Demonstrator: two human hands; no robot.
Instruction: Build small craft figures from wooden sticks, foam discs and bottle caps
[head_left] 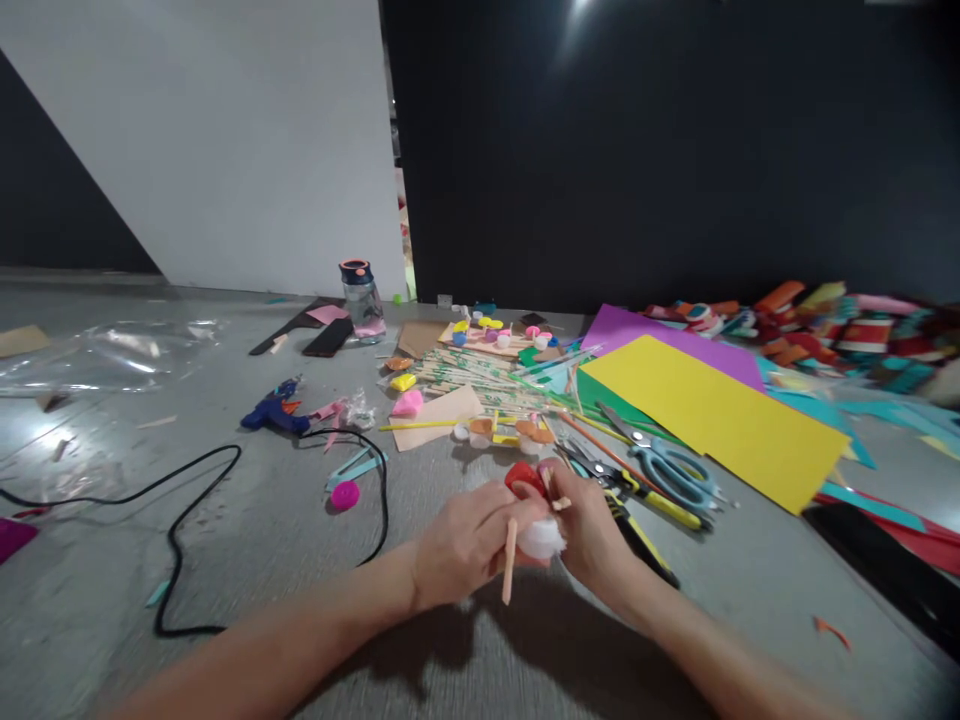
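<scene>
A small craft piece (541,540), held tight

The left hand (466,540) and the right hand (592,528) are both closed around it, over the near middle of the grey tabletop (300,540). It has a round white part with a fuzzy edge, a shiny red bit (523,475) and a flat, pale stick (509,562) poking down. Near the right hand lie pliers (641,540) with yellow and black grips, and scissors (679,470) with round blue loops. To the left, a thin, bendy black cord (385,500) runs by a blue glue gun (274,413). Farther off, thin sticks with green print (480,375) make a messy pile near a big, flat yellow sheet (712,415). The tabletop looks hard, with fine lines. Way back are a see-through bottle (364,310), a plain white board (277,130) and a smooth black wall (675,150).
</scene>
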